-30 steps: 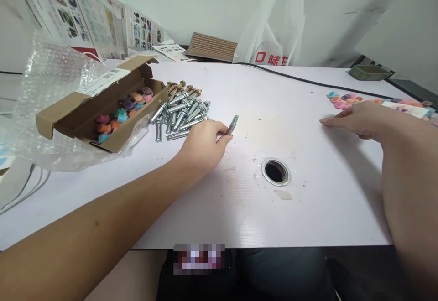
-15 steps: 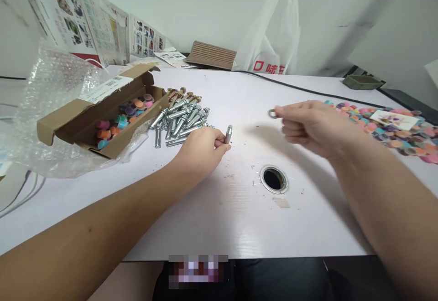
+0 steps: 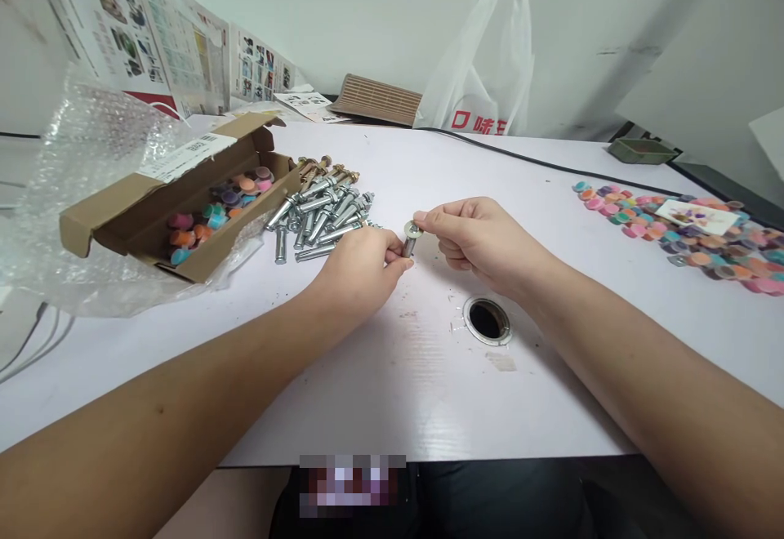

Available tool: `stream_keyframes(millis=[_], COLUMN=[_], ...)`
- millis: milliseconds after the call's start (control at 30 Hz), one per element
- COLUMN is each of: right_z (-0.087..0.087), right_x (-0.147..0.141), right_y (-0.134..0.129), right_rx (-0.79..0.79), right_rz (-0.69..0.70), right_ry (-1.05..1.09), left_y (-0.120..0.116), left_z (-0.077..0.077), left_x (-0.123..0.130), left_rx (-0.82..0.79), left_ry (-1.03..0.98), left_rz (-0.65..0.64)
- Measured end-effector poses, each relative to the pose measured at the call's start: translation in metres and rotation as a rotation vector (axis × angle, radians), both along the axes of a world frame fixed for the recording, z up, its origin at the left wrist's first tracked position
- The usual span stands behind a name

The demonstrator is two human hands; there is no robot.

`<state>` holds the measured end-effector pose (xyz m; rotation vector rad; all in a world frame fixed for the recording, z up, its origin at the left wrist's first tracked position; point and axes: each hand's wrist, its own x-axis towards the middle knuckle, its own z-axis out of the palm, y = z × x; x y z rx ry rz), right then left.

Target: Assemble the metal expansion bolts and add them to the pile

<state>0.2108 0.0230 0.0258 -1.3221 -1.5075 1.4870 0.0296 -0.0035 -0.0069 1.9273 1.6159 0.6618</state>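
Between finger and thumb, my left hand (image 3: 367, 265) pinches a silver expansion bolt (image 3: 408, 247), held nearly upright over the white table. A flat metal washer (image 3: 413, 229) sits at the bolt's upper end. My right hand (image 3: 469, 233) grips the washer's edge with thumb and forefinger, its other fingers curled in. Whether the washer is fully around the bolt or only resting on its tip I cannot tell. Just left of my left hand lies a pile of silver expansion bolts (image 3: 327, 212), with several brass-coloured bolts (image 3: 324, 170) behind it.
An open cardboard box (image 3: 236, 233) with colourful caps stands on bubble wrap (image 3: 104, 196) at left. Many coloured caps (image 3: 643, 216) and a card (image 3: 698, 217) lie at right. A round cable hole (image 3: 488, 321) opens near my right forearm. A black cable (image 3: 520, 151) runs along the back.
My right hand has moved left with the washer, bringing it from the open space at right onto the bolt's top. My left hand has stayed in place with the bolt.
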Motion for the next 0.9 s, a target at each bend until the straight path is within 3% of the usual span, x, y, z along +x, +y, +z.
stream_keyframes(millis=[267,467,667,900], right_z=[0.0,0.006,0.003,-0.001], right_x=[0.002,0.015,0.035,0.055], right_y=[-0.001,0.003,0.012,0.019], right_rx=[0.018,-0.163,-0.533,-0.587], right_rz=[-0.01,0.001,0.218,0.429], right_ry=[-0.074,0.159,0.482,0.521], left_y=[0.0,-0.001,0.0,-0.001], left_z=[0.001,0.002,0.0,0.005], left_x=[0.002,0.001,-0.001,0.0], left_rx=[-0.008,-0.022,-0.013,-0.054], left_ry=[0.006,0.004,0.006,0.043], left_rz=[0.007,0.01,0.016,0.003])
